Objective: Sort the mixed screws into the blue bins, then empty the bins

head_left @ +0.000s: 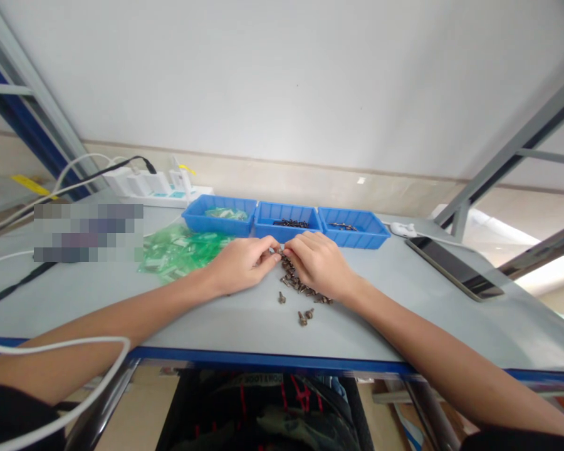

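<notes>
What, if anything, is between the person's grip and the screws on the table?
Nothing visible. The right grip partly hides the screw pile, and the left grip is just beside it. The green bags lie off to the left.

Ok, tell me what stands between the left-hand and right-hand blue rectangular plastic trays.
The middle blue rectangular plastic tray, with small dark pieces in it, stands between them, as the head view shows.
</notes>
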`<state>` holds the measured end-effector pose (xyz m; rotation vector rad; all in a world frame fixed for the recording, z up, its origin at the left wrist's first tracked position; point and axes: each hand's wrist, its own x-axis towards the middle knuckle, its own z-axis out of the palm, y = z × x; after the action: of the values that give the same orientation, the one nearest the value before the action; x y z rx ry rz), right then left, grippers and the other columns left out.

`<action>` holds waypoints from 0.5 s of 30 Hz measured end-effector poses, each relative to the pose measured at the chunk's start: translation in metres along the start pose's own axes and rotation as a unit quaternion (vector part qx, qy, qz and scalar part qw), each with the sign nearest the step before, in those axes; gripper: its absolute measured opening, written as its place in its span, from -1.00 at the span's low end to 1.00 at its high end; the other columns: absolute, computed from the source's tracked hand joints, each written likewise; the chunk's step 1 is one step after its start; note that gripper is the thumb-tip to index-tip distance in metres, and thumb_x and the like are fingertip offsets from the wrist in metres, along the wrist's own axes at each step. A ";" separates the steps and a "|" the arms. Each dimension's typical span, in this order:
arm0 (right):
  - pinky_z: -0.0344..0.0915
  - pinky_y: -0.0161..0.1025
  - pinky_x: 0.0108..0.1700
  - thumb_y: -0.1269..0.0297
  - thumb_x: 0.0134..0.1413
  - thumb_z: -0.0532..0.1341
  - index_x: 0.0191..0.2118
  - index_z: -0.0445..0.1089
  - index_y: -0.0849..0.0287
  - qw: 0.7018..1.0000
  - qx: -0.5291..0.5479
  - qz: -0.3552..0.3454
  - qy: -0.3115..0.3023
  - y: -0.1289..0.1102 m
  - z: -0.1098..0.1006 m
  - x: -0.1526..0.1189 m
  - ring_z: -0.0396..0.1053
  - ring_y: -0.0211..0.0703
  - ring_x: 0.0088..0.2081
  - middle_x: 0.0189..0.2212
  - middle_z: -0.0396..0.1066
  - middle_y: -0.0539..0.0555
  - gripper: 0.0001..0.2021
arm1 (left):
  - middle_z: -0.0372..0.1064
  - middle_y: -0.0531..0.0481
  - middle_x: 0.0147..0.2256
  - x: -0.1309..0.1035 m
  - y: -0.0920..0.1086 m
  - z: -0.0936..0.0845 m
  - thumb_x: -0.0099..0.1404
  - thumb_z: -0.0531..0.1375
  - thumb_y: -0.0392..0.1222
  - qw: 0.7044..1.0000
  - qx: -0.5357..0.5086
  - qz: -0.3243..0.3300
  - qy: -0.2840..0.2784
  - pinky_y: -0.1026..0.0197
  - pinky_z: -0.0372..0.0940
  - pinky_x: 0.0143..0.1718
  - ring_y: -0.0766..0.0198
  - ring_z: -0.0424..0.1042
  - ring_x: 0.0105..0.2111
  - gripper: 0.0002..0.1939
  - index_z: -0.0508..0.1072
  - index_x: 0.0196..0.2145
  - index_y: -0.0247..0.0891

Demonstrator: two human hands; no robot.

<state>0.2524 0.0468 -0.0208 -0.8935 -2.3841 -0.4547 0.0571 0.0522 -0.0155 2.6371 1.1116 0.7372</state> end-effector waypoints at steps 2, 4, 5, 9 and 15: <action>0.03 -0.23 -0.32 0.30 0.31 -0.09 -0.37 0.32 0.22 1.000 0.009 0.000 -0.007 0.000 0.001 0.000 0.19 -0.15 -0.42 -0.48 0.34 0.10 -0.69 | 0.43 0.05 -0.45 0.000 0.000 0.001 0.32 0.02 -0.15 1.000 0.004 0.003 0.000 0.28 0.20 -0.41 0.29 0.40 -0.43 -0.81 0.36 -0.22 -0.25; 0.03 -0.23 -0.33 0.30 0.30 -0.09 -0.37 0.32 0.22 1.000 0.013 0.001 -0.012 0.000 0.001 0.000 0.19 -0.16 -0.42 -0.48 0.34 0.10 -0.69 | 0.41 0.06 -0.47 0.000 0.001 0.001 0.32 0.02 -0.16 1.000 0.004 0.000 -0.001 0.28 0.19 -0.43 0.29 0.39 -0.45 -0.81 0.34 -0.20 -0.25; 0.03 -0.23 -0.33 0.30 0.30 -0.08 -0.37 0.32 0.22 1.000 0.014 0.001 -0.015 0.000 0.000 0.000 0.19 -0.16 -0.42 -0.48 0.33 0.10 -0.69 | 0.41 0.07 -0.47 -0.001 0.002 0.001 0.32 0.01 -0.17 1.000 0.003 -0.001 -0.003 0.29 0.18 -0.43 0.29 0.39 -0.45 -0.81 0.33 -0.18 -0.26; 0.07 -0.23 -0.32 0.29 0.28 -0.03 -0.33 0.32 0.23 0.999 0.031 0.005 -0.011 -0.001 -0.001 0.000 0.23 -0.16 -0.41 -0.46 0.36 0.09 -0.76 | 0.41 0.04 -0.45 -0.001 0.003 0.000 0.34 -0.02 -0.18 1.000 0.005 -0.003 -0.004 0.27 0.18 -0.40 0.26 0.41 -0.42 -0.81 0.32 -0.19 -0.26; 0.11 -0.23 -0.30 0.35 0.24 0.02 -0.17 0.28 0.23 0.998 0.055 0.006 0.019 -0.001 0.003 -0.002 0.29 -0.14 -0.37 -0.42 0.41 0.09 -0.86 | 0.39 0.01 -0.45 0.000 0.003 0.000 0.38 -0.11 -0.17 1.000 0.017 -0.017 -0.015 0.24 0.19 -0.37 0.24 0.39 -0.42 -0.76 0.31 -0.31 -0.25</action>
<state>0.2516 0.0461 -0.0248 -0.8415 -2.3440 -0.3285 0.0590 0.0503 -0.0141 2.6411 1.1687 0.6756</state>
